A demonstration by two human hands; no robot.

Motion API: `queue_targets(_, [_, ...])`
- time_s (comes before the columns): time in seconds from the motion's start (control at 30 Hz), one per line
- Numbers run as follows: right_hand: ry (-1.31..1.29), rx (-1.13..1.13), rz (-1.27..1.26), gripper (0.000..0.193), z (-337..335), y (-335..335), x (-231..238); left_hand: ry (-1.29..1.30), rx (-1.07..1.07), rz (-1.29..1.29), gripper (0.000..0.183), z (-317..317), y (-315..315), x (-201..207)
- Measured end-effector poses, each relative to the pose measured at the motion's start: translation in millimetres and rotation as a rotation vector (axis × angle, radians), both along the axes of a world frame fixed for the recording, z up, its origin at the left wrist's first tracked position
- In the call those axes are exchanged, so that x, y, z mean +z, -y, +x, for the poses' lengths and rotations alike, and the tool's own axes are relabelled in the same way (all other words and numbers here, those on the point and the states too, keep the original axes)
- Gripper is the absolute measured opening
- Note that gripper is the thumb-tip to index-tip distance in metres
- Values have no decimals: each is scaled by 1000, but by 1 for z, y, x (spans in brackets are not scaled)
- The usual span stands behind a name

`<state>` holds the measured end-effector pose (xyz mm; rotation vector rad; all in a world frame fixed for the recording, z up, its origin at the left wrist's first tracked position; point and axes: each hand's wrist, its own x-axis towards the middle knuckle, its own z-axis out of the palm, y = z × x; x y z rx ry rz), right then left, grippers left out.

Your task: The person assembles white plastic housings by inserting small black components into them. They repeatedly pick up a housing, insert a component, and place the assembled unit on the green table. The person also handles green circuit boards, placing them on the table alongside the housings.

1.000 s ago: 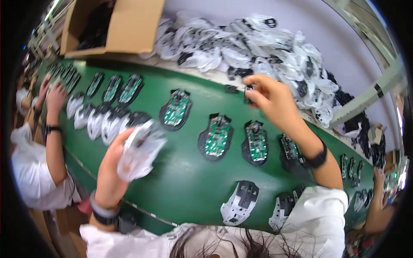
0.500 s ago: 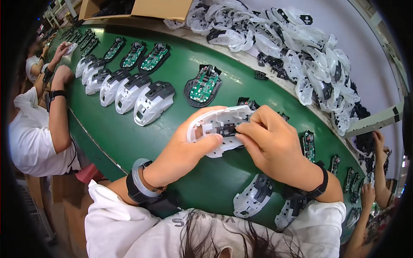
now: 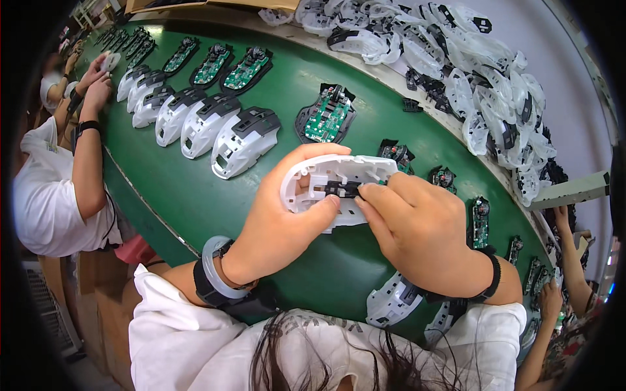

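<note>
The white shell [image 3: 339, 171] is held above the middle of the green tabletop [image 3: 195, 215], hollow side turned toward the wearer. Left hand [image 3: 274, 225]: closed around the left end of the shell, thumb over the near rim with its tip at the black part [image 3: 342, 189], fingers behind the outer face. Right hand [image 3: 420, 225]: thumb and fingertips pinched together on the right end of the black part, which lies inside the shell; the remaining fingers are curled in

Along the far edge of the tabletop, green circuit boards on black bases are laid out in a line; one board [image 3: 326, 114] sits just beyond the held shell, and the next [image 3: 396, 155] is partly hidden by it. Toward the left end, six covers [image 3: 246, 142], white with dark panels, form a slanting row. At the near edge, another cover [image 3: 394, 300] lies partly beneath the right forearm. On the ledge [image 3: 385, 81] past the far edge rest a heap of white shells [image 3: 479, 98] and some small black pieces [image 3: 430, 91]. At the left end, a co-worker [image 3: 62, 195] in a white shirt holds a pale piece [image 3: 109, 62]; at the right end, another person's hand [image 3: 551, 303] is visible
</note>
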<state>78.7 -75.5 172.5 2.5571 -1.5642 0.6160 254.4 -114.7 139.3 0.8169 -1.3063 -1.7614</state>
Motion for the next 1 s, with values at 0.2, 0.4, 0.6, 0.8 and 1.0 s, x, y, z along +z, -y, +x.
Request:
queue_targets(0.2, [30, -33, -60, 13, 6, -3, -10, 27, 9, -27, 46, -1, -1, -4])
queue_targets(0.4, [-14, -59, 68, 13, 4, -5, -9, 43, 11, -79, 43, -3, -4, -7])
queue_targets(0.6, [-22, -9, 77, 18, 11, -6, -9, 97, 63, -157, 40, 5, 3, -8])
queue_targets(0.8, [-11, 320, -368, 27, 6, 8, -12, 40, 7, -45, 36, 10, 5, 0])
queue_targets(1.0, [-464, 309, -409, 24, 17, -2, -8, 51, -128, -99, 31, 13, 9, -2])
